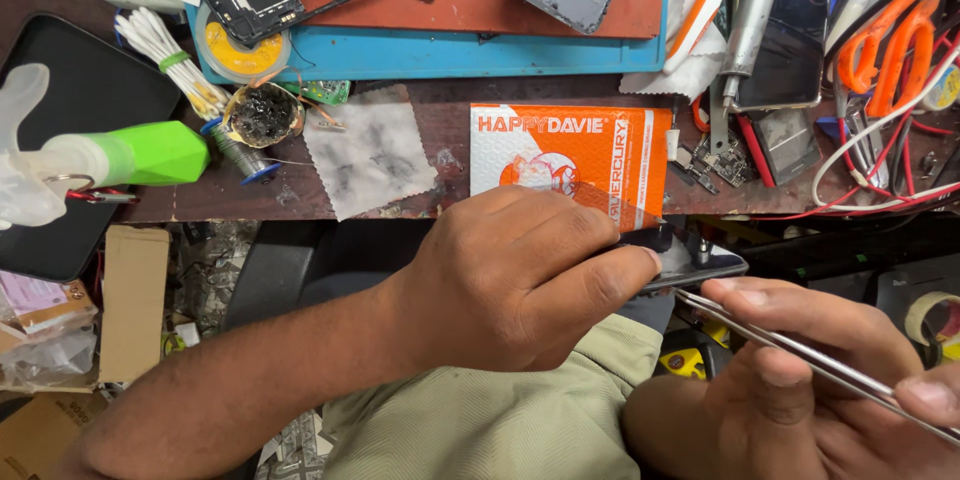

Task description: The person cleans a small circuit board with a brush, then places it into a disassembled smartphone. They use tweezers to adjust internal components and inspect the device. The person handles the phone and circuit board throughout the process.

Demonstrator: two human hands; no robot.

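My head camera looks straight down, close over my hands at the workbench's near edge

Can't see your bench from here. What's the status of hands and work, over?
Left hand clamps dark phone part. Right hand pinches metal tweezers, tips at the part. Orange packet just behind, nothing between.

I see slim tweezers of bright, smooth metal in my right hand, and the phone under my left hand looks like dark glossy glass. On the worn, matt brown tabletop lie a glossy orange pouch, a smudged grey cloth, a matt blue rubbery mat and orange plastic-handled scissors.
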